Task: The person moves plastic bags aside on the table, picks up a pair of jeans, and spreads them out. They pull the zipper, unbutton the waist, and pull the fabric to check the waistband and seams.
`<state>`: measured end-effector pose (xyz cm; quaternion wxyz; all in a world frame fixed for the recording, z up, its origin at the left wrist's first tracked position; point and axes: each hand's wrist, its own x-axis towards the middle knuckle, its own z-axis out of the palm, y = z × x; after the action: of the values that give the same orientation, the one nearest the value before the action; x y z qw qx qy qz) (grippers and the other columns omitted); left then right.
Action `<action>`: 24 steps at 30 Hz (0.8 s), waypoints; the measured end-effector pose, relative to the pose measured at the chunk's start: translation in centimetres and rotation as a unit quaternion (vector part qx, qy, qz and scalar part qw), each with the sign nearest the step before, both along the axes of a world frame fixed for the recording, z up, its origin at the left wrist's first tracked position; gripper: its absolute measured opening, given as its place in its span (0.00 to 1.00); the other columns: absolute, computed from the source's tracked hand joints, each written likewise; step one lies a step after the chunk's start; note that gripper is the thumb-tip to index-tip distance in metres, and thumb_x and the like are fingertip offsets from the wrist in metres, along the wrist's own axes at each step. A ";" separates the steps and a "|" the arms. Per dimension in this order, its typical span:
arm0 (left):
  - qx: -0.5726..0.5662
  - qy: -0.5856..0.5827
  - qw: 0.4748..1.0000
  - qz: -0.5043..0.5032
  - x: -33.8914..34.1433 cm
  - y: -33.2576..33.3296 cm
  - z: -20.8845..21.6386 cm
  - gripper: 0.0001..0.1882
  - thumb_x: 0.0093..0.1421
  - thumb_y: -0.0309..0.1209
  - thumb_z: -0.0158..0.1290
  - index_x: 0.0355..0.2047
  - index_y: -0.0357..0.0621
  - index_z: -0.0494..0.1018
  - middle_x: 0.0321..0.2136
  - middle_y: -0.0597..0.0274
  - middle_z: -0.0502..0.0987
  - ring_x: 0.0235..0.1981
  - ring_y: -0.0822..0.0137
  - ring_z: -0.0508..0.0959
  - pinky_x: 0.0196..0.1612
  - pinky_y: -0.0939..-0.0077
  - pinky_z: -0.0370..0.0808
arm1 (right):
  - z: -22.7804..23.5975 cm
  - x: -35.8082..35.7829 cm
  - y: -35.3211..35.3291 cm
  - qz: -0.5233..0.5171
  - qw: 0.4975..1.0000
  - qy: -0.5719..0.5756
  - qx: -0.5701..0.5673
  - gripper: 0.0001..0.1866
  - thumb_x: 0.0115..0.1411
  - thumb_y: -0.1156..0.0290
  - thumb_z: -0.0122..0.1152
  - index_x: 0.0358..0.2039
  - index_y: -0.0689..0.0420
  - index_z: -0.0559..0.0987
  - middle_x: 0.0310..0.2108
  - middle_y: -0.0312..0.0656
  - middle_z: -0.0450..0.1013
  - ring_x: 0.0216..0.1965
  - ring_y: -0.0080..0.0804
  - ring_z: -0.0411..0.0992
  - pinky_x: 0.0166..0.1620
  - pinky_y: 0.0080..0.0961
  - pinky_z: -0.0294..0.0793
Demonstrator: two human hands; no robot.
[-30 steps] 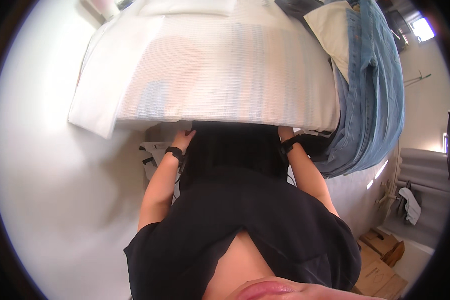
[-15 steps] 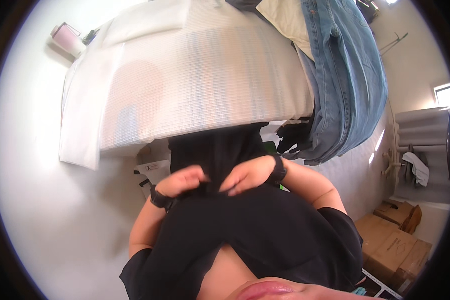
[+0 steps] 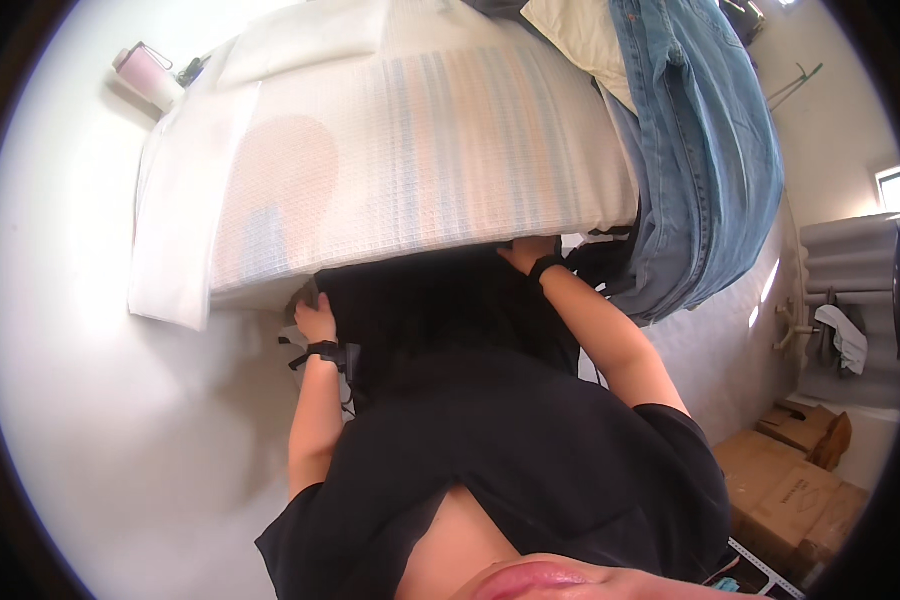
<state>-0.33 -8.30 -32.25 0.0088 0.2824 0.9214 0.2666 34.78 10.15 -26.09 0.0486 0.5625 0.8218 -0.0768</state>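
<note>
Black cloth [image 3: 420,310] covers my lap below the table's near edge; whether it is trousers or a separate piece, I cannot tell. At its left side is my left hand [image 3: 315,318], thumb and fingers apart, with nothing seen in it. My right hand [image 3: 528,254] rests at the cloth's far right, right under the table edge, and most of its fingers are hidden there. Each wrist wears a black band. Above both hands stretches the table's pale waffle-textured cover [image 3: 450,150], with faded blue and peach stripes.
Blue jeans [image 3: 695,150] hang over the table's right end, beside cream fabric [image 3: 580,40]. A pink and white tumbler [image 3: 148,78] stands at the far left. Cardboard boxes [image 3: 785,490] sit on the floor at right, below a grey corrugated surface [image 3: 850,260].
Both hands have parted from in front of my waist. The left went outward and forward to the cloth's left side; the right went forward to the table edge.
</note>
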 end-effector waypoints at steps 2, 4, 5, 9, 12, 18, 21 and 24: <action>-0.053 -0.223 0.973 0.023 -2.2 0.3 -1.0 0.16 0.52 0.36 0.50 0.35 0.34 0.67 0.34 0.46 0.71 0.36 0.50 0.70 0.38 0.65 0.66 | -1.3 0.9 1.9 -0.064 0.991 0.117 -0.014 0.37 0.45 0.53 0.58 0.53 0.57 0.59 0.54 0.48 0.53 0.56 0.47 0.50 0.58 0.36 0.47; -0.103 -0.432 0.894 0.056 -3.6 -0.6 -3.0 0.16 0.53 0.36 0.48 0.35 0.34 0.67 0.32 0.46 0.72 0.36 0.51 0.71 0.37 0.66 0.67 | -2.4 0.3 2.9 -0.102 0.971 0.210 -0.049 0.35 0.48 0.54 0.55 0.53 0.56 0.58 0.56 0.48 0.50 0.57 0.44 0.48 0.58 0.36 0.46; -0.068 -0.319 0.945 -0.015 -4.2 -2.0 -4.5 0.15 0.54 0.35 0.46 0.35 0.34 0.67 0.29 0.49 0.72 0.34 0.54 0.72 0.36 0.67 0.67 | -2.8 -0.7 3.0 -0.114 0.953 0.280 0.003 0.31 0.51 0.54 0.50 0.53 0.55 0.60 0.55 0.48 0.52 0.56 0.44 0.51 0.56 0.36 0.49; 0.091 -0.255 0.960 -0.073 -2.9 -0.3 -2.1 0.13 0.58 0.34 0.41 0.36 0.35 0.67 0.26 0.57 0.73 0.31 0.63 0.72 0.34 0.70 0.68 | -3.1 -0.4 2.3 -0.099 0.961 0.258 0.022 0.26 0.56 0.55 0.44 0.51 0.56 0.62 0.53 0.49 0.56 0.53 0.44 0.55 0.54 0.34 0.55; 0.254 -0.430 0.866 0.031 -1.7 0.8 4.2 0.12 0.60 0.33 0.39 0.36 0.37 0.66 0.28 0.61 0.71 0.31 0.68 0.70 0.35 0.74 0.67 | 3.4 -0.8 0.9 0.127 0.929 0.280 -0.208 0.25 0.57 0.56 0.44 0.50 0.60 0.62 0.49 0.50 0.61 0.50 0.43 0.60 0.52 0.31 0.57; 0.094 -0.561 0.676 -0.469 8.0 -0.6 20.0 0.09 0.61 0.34 0.40 0.32 0.41 0.64 0.27 0.69 0.64 0.30 0.74 0.64 0.38 0.80 0.63 | 12.8 -3.2 -5.5 0.302 0.637 0.339 -0.623 0.17 0.59 0.61 0.46 0.39 0.64 0.66 0.36 0.41 0.68 0.40 0.25 0.64 0.41 0.24 0.64; -0.086 -0.508 0.669 -0.536 12.1 0.7 20.3 0.10 0.58 0.33 0.44 0.32 0.39 0.66 0.27 0.67 0.68 0.29 0.75 0.66 0.37 0.81 0.65 | 6.0 -3.5 -5.5 0.317 0.723 0.307 -0.532 0.12 0.55 0.69 0.47 0.35 0.64 0.70 0.33 0.46 0.71 0.36 0.32 0.68 0.38 0.27 0.66; -0.024 -0.408 0.784 -0.468 10.2 1.2 14.3 0.08 0.57 0.30 0.44 0.32 0.37 0.67 0.28 0.60 0.73 0.30 0.73 0.71 0.36 0.79 0.67 | 7.9 -3.3 -5.2 0.233 0.914 0.232 -0.238 0.09 0.49 0.72 0.46 0.28 0.61 0.73 0.28 0.51 0.71 0.32 0.47 0.69 0.35 0.37 0.68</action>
<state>9.83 -7.10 -17.99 0.5143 0.5435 0.5927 0.2978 31.51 4.96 -18.18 0.0057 0.2936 0.8750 -0.3848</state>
